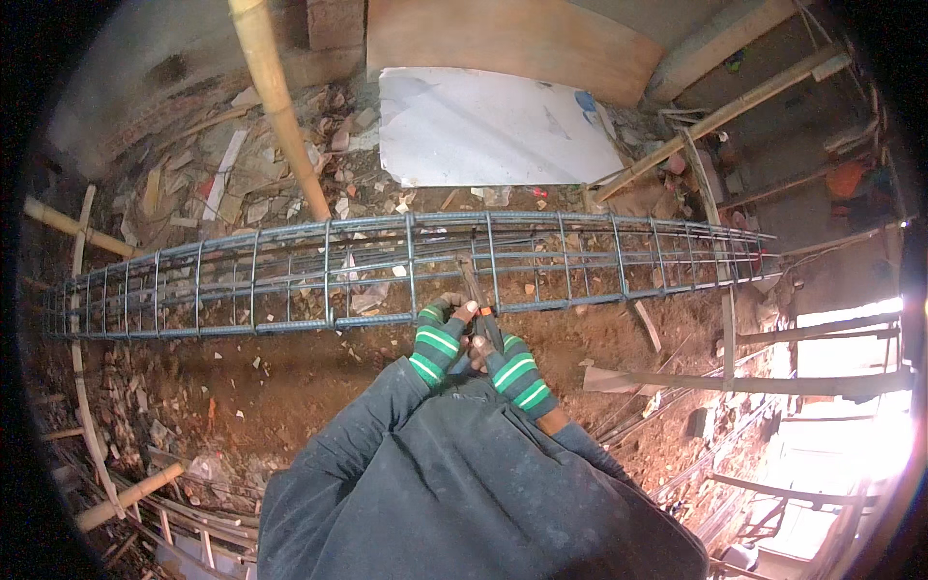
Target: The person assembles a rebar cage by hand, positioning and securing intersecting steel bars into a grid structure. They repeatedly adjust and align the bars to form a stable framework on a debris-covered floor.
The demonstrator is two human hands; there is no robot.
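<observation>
I see from my distance that the right hand [486, 360] is closed around the handles of the pliers [473, 282], at the near side of the cage [410, 263]. The left hand [443, 319] is just beside, with bent fingers, and a little nearer to the cage; whether it holds something, I cannot tell. The cage lies straight ahead of both hands, and its long axis goes from left to right. The pliers point away from the body, so they cross this axis, their tip past the cage's near edge. Beyond the cage lie a white sheet [493, 126] and, to its left, a slanting bamboo pole [280, 108].
</observation>
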